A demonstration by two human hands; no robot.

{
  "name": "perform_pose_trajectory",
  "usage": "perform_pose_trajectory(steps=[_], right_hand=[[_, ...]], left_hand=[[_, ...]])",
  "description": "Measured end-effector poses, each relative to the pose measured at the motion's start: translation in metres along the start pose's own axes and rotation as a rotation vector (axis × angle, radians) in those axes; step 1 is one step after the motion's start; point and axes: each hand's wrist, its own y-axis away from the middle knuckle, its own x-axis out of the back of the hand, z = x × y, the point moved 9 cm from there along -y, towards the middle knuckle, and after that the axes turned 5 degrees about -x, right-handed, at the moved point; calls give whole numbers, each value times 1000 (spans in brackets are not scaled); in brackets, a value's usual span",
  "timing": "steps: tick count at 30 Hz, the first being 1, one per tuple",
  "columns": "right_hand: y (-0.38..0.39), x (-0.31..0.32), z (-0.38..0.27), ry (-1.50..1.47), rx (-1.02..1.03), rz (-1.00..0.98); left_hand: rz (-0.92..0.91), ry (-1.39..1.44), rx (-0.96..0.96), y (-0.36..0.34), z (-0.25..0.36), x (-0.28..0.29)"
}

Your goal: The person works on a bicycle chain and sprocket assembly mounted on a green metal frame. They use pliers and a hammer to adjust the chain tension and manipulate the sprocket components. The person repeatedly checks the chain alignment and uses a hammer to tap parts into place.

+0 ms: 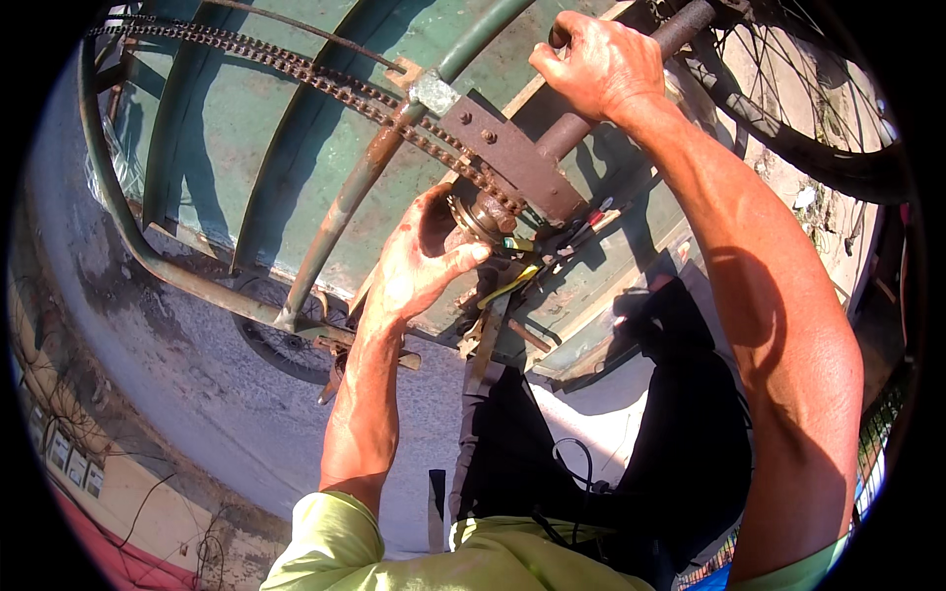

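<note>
My left hand (419, 256) is closed around a rusty round sprocket hub (488, 217), with its thumb on the hub's rim and part of its fingers hidden behind it. A rusty double chain (335, 84) runs from the hub toward the upper left. My right hand (606, 69) grips a dark metal bar (680, 32) that rises to the upper right from a brown steel plate (503, 148). The plate, with bolts on it, is attached to the green tube frame (355, 187). Yellow and red-tipped items (517, 281) lie below the hub.
Green panels (207, 148) with ribs fill the upper left. A spoked wheel (843, 172) is at the upper right, another (266, 340) below the frame. Grey pavement (187, 384) curves round the lower left, beside a pale wall (118, 492) with wires. My dark-trousered legs show at the bottom.
</note>
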Motion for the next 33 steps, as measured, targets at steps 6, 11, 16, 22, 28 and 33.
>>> perform_pose_trajectory(steps=[6,11,16,22,28,33], right_hand=[[3,3,-3,-2,16,30],[2,3,-4,26,8,33],[25,5,-14,-105,-51,-130],[25,2,-13,-88,-61,-135],[24,1,-15,-67,-73,-156],[2,2,-3,4,-12,0]], left_hand=[[-32,-63,-23,-4,-4,-7],[18,-246,-77,2,25,-10],[78,-433,-218,6,33,-13],[98,-402,-263,6,30,-12],[198,-514,-336,15,41,-19],[258,-601,-434,31,45,-29]])
